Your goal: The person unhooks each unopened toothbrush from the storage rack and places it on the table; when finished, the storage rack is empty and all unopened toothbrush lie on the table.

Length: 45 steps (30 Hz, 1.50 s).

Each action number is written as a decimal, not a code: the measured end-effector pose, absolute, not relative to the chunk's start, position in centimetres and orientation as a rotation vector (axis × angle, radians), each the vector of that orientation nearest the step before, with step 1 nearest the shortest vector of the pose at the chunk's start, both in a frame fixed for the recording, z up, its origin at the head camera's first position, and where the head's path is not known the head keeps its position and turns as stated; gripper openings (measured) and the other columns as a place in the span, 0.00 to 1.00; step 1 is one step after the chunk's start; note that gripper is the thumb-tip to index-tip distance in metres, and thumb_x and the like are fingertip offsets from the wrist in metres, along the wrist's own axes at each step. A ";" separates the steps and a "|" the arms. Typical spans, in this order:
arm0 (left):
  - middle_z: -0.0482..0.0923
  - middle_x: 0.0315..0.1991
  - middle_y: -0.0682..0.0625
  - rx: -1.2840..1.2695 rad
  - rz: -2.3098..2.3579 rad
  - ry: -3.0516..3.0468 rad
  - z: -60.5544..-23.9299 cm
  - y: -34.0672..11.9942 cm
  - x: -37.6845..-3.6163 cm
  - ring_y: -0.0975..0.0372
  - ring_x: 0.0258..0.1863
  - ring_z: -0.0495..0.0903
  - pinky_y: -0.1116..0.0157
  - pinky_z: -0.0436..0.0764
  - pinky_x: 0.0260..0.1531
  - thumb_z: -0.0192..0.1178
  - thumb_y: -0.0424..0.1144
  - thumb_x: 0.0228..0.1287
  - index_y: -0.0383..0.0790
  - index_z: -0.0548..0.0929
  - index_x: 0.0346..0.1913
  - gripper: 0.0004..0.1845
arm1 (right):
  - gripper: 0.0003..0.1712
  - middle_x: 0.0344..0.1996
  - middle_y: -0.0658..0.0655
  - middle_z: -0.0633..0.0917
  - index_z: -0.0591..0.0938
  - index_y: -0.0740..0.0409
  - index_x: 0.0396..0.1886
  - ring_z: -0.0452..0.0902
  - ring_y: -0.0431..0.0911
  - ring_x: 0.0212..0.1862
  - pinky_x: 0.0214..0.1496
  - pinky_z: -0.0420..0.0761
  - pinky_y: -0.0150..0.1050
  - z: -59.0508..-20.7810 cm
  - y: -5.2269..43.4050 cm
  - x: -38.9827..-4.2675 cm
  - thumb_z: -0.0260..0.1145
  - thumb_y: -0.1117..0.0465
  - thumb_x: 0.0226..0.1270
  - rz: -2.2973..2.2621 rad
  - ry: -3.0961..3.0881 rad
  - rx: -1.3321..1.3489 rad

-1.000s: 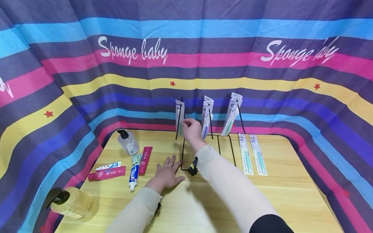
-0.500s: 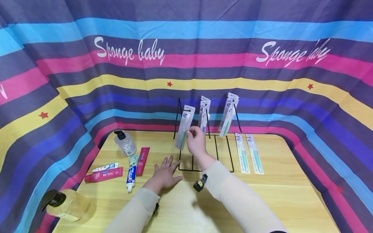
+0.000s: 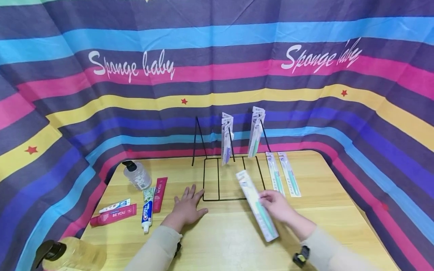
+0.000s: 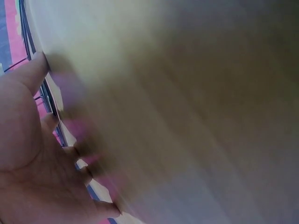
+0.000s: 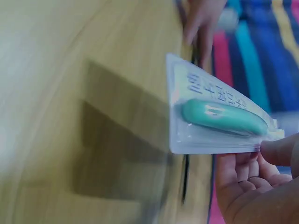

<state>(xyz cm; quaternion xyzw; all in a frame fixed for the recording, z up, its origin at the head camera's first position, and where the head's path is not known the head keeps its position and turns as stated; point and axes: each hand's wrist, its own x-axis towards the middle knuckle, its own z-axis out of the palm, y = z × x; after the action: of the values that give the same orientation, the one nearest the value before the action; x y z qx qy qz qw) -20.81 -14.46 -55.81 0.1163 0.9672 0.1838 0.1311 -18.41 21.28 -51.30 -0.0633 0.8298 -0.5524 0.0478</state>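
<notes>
From the head camera, my right hand (image 3: pixel 276 205) pinches a packaged toothbrush (image 3: pixel 257 205) by its long edge, thumb and fingers curled on the card, and holds it tilted above the wooden table (image 3: pixel 230 237), just in front of the black wire rack (image 3: pixel 223 180). My left hand (image 3: pixel 186 207) lies flat on the table with fingers spread, holding nothing, its fingertips near the rack's base frame. The rack's left peg is bare; toothbrush packs (image 3: pixel 226 137) hang from the middle and right pegs. Two more toothbrush packs (image 3: pixel 281 175) lie side by side on the table just right of the rack. I judge that I am in the middle of carrying this pack off the rack to join them; the next move calls for lowering it flat beside them without knocking the row askew.

The left wrist view is blurred: my palm (image 4: pixel 28 154) and straight fingers press the tabletop, with nothing in the grasp.

In the right wrist view the pack (image 5: pixel 219 116) shows close, a green handle under clear blister, its card edge nipped between my thumb (image 5: pixel 280 149) and the fingers beneath. Its far end hangs free over the table, so I should ease it down level before letting go.
</notes>
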 end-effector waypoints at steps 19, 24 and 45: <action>0.44 0.86 0.40 0.314 0.543 2.816 -55.1 -14.1 -20.8 0.40 0.84 0.41 0.23 0.42 0.71 0.63 0.62 0.74 0.54 0.62 0.85 0.43 | 0.25 0.52 0.78 0.83 0.80 0.80 0.60 0.80 0.67 0.53 0.57 0.80 0.62 -52.8 38.8 -29.4 0.50 0.66 0.74 -1.158 3.022 0.465; 0.44 0.87 0.40 0.322 0.532 2.819 -55.5 -14.1 -20.9 0.41 0.84 0.41 0.23 0.42 0.71 0.62 0.63 0.73 0.55 0.62 0.85 0.43 | 0.23 0.49 0.77 0.85 0.81 0.80 0.58 0.84 0.62 0.45 0.44 0.86 0.52 -53.8 39.0 -30.6 0.53 0.65 0.75 -1.114 2.967 0.525; 0.43 0.87 0.40 0.316 0.559 2.828 -55.6 -14.3 -20.8 0.40 0.84 0.41 0.23 0.40 0.72 0.63 0.63 0.73 0.53 0.62 0.84 0.43 | 0.20 0.51 0.74 0.87 0.82 0.73 0.61 0.84 0.66 0.49 0.55 0.83 0.62 -51.0 30.7 -30.6 0.58 0.66 0.76 -1.082 3.192 -0.088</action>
<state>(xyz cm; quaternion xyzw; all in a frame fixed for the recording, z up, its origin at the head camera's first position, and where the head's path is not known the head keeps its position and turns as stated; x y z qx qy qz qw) -20.79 -14.33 -55.61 0.1082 0.9681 0.1913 0.1204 -30.61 30.73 -50.96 -0.0258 0.9405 -0.3189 -0.1146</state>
